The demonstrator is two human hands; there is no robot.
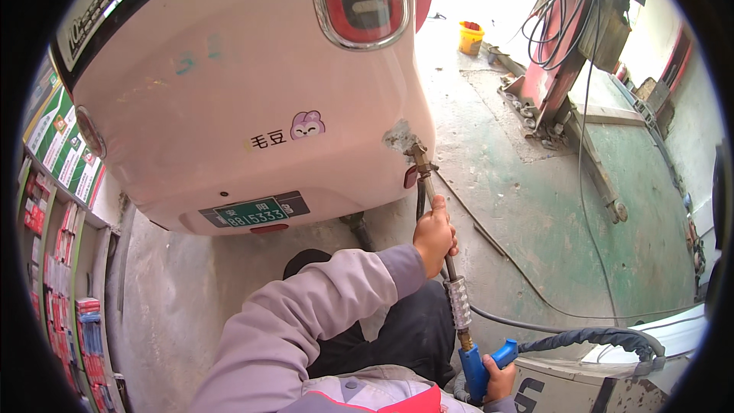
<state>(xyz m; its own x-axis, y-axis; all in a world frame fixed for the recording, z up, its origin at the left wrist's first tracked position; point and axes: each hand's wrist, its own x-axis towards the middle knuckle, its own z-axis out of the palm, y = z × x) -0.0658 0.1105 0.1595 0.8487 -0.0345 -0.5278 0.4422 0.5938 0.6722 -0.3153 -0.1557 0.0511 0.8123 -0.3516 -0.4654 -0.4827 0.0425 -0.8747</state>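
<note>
A dent-puller gun with a slide-hammer rod runs from the lower right up to the rear corner of a pink car. Its brass-coloured head is at a scraped, bare patch on the bodywork; whether it is fixed there I cannot tell. My left hand is wrapped round the rod below that head. Lower down, a ribbed metal sleeve sits above the blue handle. My right hand is closed on the blue grip, partly cut by the lower edge.
A grey machine stands at lower right, with a thick sheathed cable over it. Thin cables cross the green floor. A red lift post and a yellow bucket stand far right. Shelves of boxes line the left.
</note>
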